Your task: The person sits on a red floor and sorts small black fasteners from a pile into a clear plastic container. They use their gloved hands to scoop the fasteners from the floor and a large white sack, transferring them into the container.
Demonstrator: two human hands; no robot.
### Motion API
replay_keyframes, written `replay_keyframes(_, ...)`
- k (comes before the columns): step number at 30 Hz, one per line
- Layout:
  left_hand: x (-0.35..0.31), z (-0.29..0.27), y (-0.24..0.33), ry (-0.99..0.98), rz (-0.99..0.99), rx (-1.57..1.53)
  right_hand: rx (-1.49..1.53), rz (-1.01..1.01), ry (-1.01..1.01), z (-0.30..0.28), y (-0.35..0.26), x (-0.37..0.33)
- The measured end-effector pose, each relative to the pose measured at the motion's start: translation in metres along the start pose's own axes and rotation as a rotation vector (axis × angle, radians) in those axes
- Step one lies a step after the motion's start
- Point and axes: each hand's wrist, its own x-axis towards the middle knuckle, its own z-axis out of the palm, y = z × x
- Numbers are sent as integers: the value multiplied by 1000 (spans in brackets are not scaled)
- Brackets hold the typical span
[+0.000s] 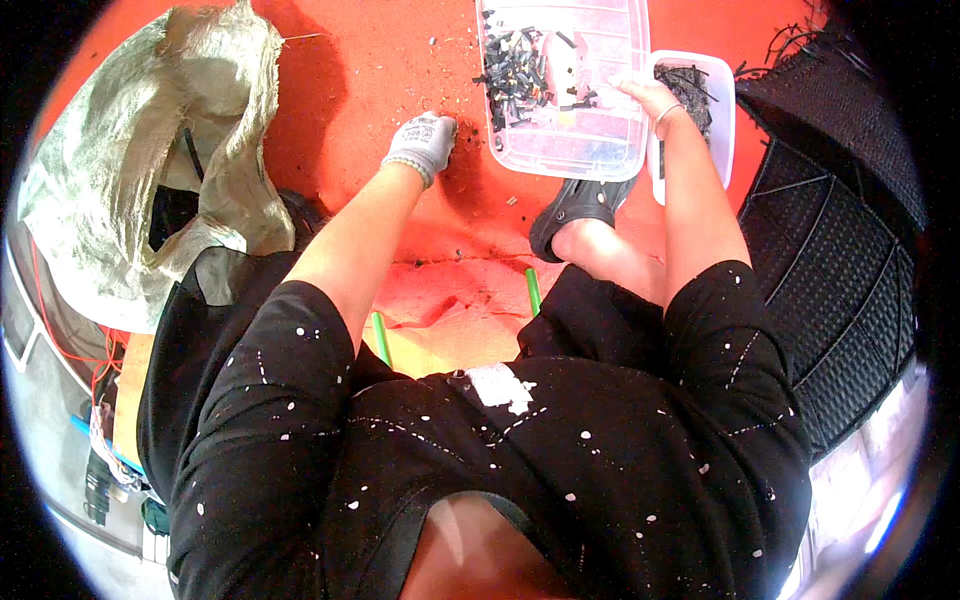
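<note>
My right hand [652, 100], bare with a band at the wrist, grips the right edge of a clear plastic tray [612, 140], thumb over its rim. Small black and grey scraps [516, 72] are heaped in the tray's left half, with a few pale bits near its middle. My left hand [421, 143] wears a grey-white glove and is over the red surface, left of the tray. Its fingers are curled closed; whatever they may hold is hidden.
A white plastic tub [722, 90] of dark bits stands right of the tray, partly behind my right hand. An open woven sack [100, 190] slumps at the left. Black woven panels [850, 270] lie at the right. My foot in a black clog [585, 205] is below the tray.
</note>
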Motion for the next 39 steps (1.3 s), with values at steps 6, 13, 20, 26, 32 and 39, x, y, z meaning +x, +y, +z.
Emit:
replay_keyframes(6, 3, -10, 17, 168, 8, -335, -8, 10, 45, -2, 0, 0)
replay_keyframes(13, 19, -32, 107, 591, 311, -680, -19, -36, 0, 3, -2, -1)
replay_keyframes(20, -10, -31, 10, 449, -192, -335, -104, -40, -12, -9, 6, 8)
replay_keyframes(26, -18, -23, 20, 148, -121, -38, -45, -35, 5, -1, 3, 3)
replay_keyframes(32, -4, -17, 30, -28, -65, 0, -35, 11, -16, -5, 2, 3)
replay_keyframes(39, 5, 5, 21, 46, 29, -22, -35, 2, 13, -5, 4, 8)
